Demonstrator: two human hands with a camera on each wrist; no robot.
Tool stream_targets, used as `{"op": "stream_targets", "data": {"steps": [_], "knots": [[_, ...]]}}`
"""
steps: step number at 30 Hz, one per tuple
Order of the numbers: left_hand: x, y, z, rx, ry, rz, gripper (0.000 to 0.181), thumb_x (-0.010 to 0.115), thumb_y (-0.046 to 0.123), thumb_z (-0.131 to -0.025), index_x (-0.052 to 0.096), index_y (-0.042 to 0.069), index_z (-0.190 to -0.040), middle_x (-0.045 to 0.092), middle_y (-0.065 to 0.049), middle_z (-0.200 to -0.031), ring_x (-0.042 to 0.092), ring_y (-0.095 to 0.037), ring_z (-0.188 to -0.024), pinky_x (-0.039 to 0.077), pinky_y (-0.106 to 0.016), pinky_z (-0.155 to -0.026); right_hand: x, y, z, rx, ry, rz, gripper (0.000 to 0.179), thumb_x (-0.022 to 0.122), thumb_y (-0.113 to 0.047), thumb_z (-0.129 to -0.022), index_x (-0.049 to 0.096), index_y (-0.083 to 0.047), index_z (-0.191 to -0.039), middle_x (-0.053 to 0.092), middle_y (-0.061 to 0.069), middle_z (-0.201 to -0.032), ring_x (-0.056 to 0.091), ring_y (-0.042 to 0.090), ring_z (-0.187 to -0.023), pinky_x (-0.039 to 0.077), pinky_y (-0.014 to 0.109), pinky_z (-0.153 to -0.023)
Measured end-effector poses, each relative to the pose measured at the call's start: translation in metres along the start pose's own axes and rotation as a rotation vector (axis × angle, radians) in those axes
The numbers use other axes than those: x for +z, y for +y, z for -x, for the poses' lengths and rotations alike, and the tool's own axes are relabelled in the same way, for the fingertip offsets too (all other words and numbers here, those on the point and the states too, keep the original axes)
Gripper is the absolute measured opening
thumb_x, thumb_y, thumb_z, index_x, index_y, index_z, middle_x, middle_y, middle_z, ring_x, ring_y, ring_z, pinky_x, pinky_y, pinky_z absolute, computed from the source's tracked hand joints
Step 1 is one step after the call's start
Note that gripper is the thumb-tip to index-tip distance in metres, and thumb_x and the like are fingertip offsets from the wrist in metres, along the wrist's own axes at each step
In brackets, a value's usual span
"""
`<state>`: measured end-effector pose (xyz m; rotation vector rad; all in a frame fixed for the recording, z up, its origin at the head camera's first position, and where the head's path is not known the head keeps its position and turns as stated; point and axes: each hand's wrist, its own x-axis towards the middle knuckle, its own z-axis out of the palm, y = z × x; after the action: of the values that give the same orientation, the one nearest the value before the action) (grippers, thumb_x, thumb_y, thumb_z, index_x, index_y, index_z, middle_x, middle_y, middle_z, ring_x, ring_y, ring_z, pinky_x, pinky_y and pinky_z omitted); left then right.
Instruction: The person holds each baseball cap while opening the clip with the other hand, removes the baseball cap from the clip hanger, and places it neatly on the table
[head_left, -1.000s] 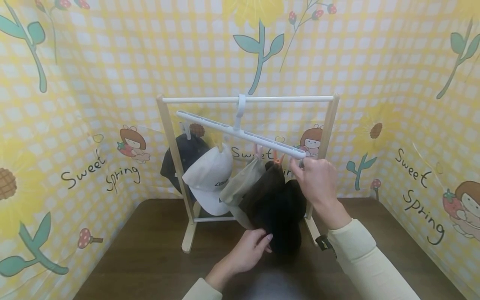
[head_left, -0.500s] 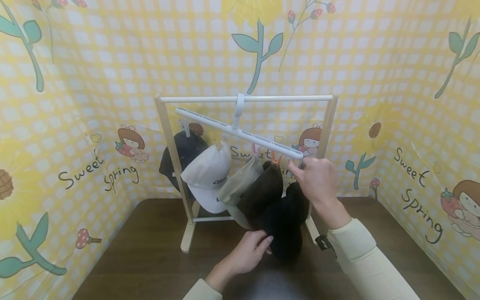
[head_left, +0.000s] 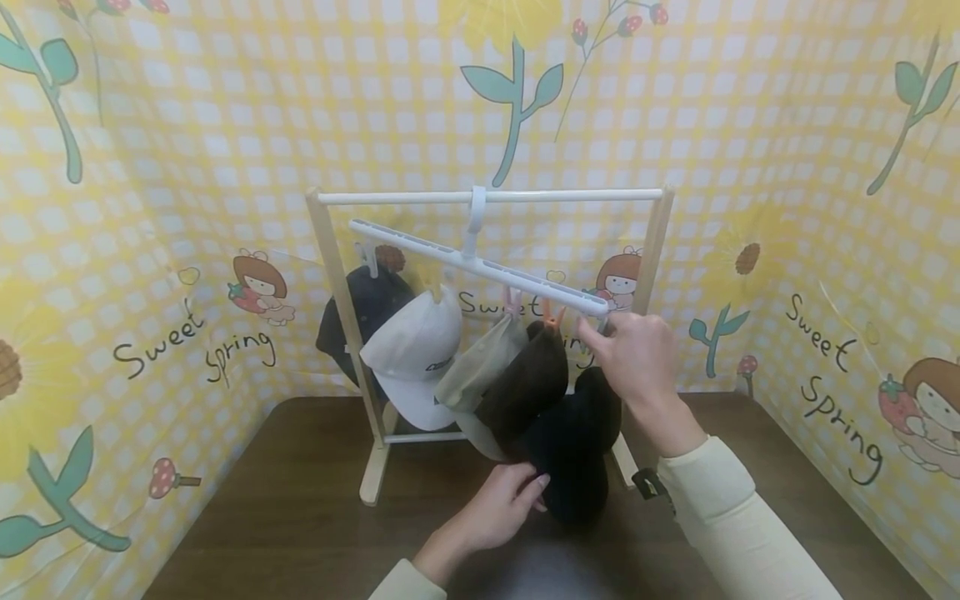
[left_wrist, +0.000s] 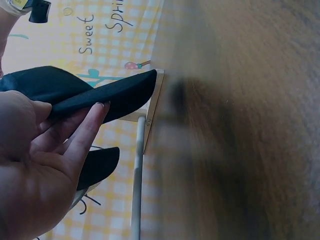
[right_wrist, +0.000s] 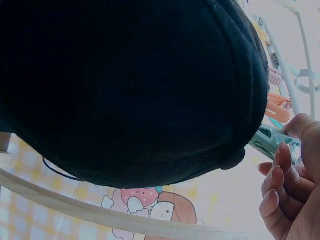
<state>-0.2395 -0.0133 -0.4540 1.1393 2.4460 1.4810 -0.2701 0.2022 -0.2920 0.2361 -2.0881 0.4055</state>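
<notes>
My left hand (head_left: 498,504) pinches the brim of a black cap (head_left: 570,454) between thumb and fingers; the left wrist view shows the brim (left_wrist: 125,95) held edge-on. Up at the low right end of the tilted white hanger (head_left: 536,285), my right hand (head_left: 641,362) pinches a green clip (right_wrist: 272,141). The cap's edge meets that clip in the right wrist view. Along the hanger, other clips hold a dark cap (head_left: 378,304), a white cap (head_left: 420,346), a grey-green cap (head_left: 480,362) and a dark brown cap (head_left: 528,379). An orange clip (head_left: 552,319) grips the brown one.
The hanger hooks over the white top rod (head_left: 570,197) of a wooden rack (head_left: 330,258). Its feet (head_left: 375,475) stand on a brown wooden table (head_left: 247,500). Yellow checked cloth (head_left: 397,108) with printed flowers encloses the back and sides.
The black cap has shifted slightly down and to the right, with my left hand on its brim. More of the brown cap shows. My right hand stays at the hanger's end.
</notes>
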Motion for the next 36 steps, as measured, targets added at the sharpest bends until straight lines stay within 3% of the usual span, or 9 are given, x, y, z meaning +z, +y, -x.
{"op": "stream_targets", "data": {"steps": [6,18,36], "knots": [[0.003,-0.001,-0.001,0.0,-0.009,0.017,0.03,0.052,0.02,-0.108,0.065,0.005,-0.085,0.071,-0.006,-0.079,0.074,-0.021,-0.075,0.053,-0.021,-0.065,-0.001,0.001,-0.001,0.01,0.002,-0.009,0.052,0.073,-0.033,-0.09,0.054,-0.007,-0.049,0.041,0.002,-0.045,0.031,0.019,-0.041,0.022,0.03,-0.04],[0.007,0.0,-0.003,-0.019,-0.047,0.038,0.031,0.051,0.022,-0.109,0.066,0.005,-0.087,0.072,-0.007,-0.08,0.072,-0.012,-0.075,0.052,-0.021,-0.064,-0.003,0.002,-0.001,0.026,-0.009,-0.022,0.052,0.073,-0.034,-0.091,0.056,-0.007,-0.051,0.041,0.002,-0.046,0.032,0.02,-0.042,0.023,0.03,-0.04],[0.019,0.001,-0.006,-0.006,-0.067,0.033,0.03,0.053,0.022,-0.108,0.066,0.005,-0.087,0.072,-0.006,-0.081,0.074,-0.018,-0.075,0.052,-0.019,-0.063,-0.005,0.003,-0.001,-0.014,-0.005,0.011,0.05,0.074,-0.036,-0.09,0.061,-0.005,-0.054,0.047,0.003,-0.047,0.036,0.022,-0.043,0.024,0.031,-0.042]]}}
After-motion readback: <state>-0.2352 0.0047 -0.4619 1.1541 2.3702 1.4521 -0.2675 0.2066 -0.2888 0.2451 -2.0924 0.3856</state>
